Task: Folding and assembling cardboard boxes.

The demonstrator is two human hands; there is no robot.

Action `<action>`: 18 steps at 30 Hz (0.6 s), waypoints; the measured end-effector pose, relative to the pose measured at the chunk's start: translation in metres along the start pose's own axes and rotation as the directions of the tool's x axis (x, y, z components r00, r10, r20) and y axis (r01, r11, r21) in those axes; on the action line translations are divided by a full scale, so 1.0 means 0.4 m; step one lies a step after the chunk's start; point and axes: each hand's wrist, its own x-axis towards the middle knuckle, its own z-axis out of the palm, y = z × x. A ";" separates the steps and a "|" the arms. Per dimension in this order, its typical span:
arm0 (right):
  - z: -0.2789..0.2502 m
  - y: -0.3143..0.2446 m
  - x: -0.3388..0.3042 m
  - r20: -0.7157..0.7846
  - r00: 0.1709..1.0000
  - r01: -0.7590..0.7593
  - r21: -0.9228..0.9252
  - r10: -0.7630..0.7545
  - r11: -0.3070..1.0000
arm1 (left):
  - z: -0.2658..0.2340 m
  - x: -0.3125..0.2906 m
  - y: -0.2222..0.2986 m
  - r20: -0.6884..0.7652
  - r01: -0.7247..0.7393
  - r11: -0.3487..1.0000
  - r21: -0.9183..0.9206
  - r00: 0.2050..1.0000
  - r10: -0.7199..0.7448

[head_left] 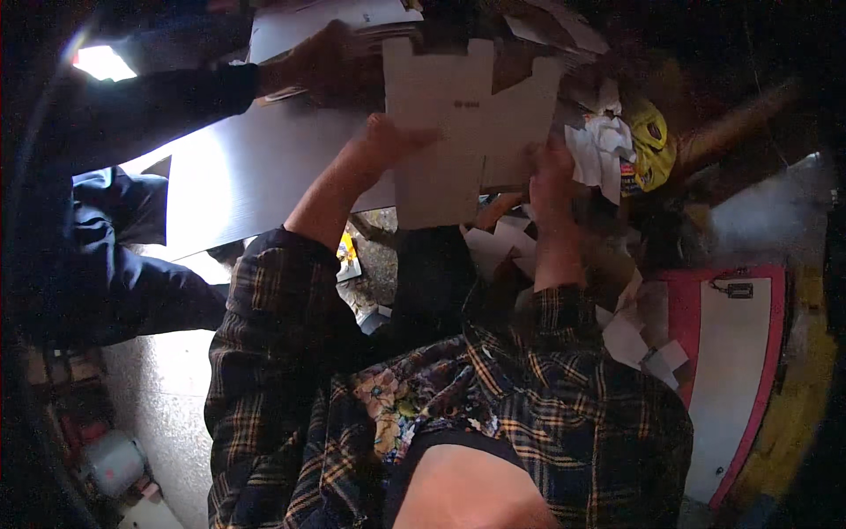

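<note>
Between my hands stands a pale, flat cardboard piece (445, 123) with notches cut in its top edge and a small printed mark. My left hand (388, 144) is closed on its left side, thumb lying across the front and fingers hidden behind. At the right edge my right hand (552, 172) grips the same piece; its fingers are dark and partly blurred. Beyond it, a co-worker's hand (310, 60) reaches in from the left over a stack of cardboard sheets (388, 35), touching or close to it.
A large pale board (278, 167) lies to the left, beside the co-worker's dark sleeve (167, 110). Yellow and white crumpled bags (650, 145) sit at the right. Cardboard scraps (626, 339) are heaped below my right arm, near a pink-edged white panel (736, 379).
</note>
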 end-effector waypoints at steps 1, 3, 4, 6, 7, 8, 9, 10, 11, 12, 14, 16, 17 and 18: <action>0.002 -0.006 -0.002 0.002 1.000 -0.004 0.000 0.004 1.000 | 0.000 -0.003 0.006 -0.035 -0.021 0.999 0.037 0.999 0.022; 0.004 -0.016 0.000 0.008 0.999 -0.035 0.018 0.035 0.999 | -0.001 -0.001 0.003 -0.069 -0.044 0.996 0.076 0.996 0.049; 0.002 -0.015 0.004 0.008 0.999 -0.032 0.018 0.032 0.999 | 0.000 0.007 -0.008 -0.130 -0.081 0.997 -0.005 0.988 0.080; 0.002 -0.008 0.009 -0.051 0.999 0.005 0.025 -0.004 1.000 | 0.000 0.017 -0.021 -0.194 -0.121 0.989 -0.082 0.975 0.103; 0.006 -0.001 0.010 -0.048 0.999 0.004 0.027 -0.002 1.000 | -0.002 0.020 -0.027 -0.338 -0.205 0.976 0.070 0.916 0.217; 0.010 0.005 0.011 -0.071 0.997 0.020 0.015 -0.019 1.000 | -0.004 0.024 -0.032 -0.452 -0.260 0.937 0.232 0.824 0.340; 0.015 0.011 0.013 -0.091 0.995 0.036 0.001 -0.036 0.999 | -0.011 0.027 -0.038 -0.456 -0.257 0.938 0.233 0.823 0.339; 0.019 0.015 0.012 -0.085 0.996 0.035 0.004 -0.035 0.999 | -0.021 0.029 -0.044 -0.453 -0.268 0.888 0.373 0.783 0.427; 0.021 0.018 0.009 -0.094 0.996 0.014 0.008 -0.013 1.000 | -0.029 0.030 -0.050 -0.435 -0.268 0.820 0.506 0.741 0.511; 0.016 0.019 0.006 -0.111 0.994 -0.007 0.006 0.008 1.000 | -0.021 0.029 -0.039 -0.434 -0.271 0.821 0.502 0.743 0.510; 0.010 0.023 0.003 -0.106 0.994 0.008 0.007 -0.007 1.000 | -0.001 0.028 -0.017 -0.447 -0.169 0.689 0.705 0.648 0.617; 0.019 0.015 0.004 -0.089 0.996 0.024 0.018 -0.023 1.000 | -0.015 0.034 -0.015 -0.424 -0.201 0.657 0.726 0.622 0.658; 0.022 0.010 0.007 -0.077 0.997 0.019 0.005 -0.019 1.000 | -0.021 0.038 -0.014 -0.396 -0.235 0.623 0.746 0.596 0.698; 0.021 0.008 0.008 -0.068 0.998 0.013 -0.012 -0.014 1.000 | -0.023 0.042 -0.017 -0.398 -0.234 0.626 0.744 0.597 0.697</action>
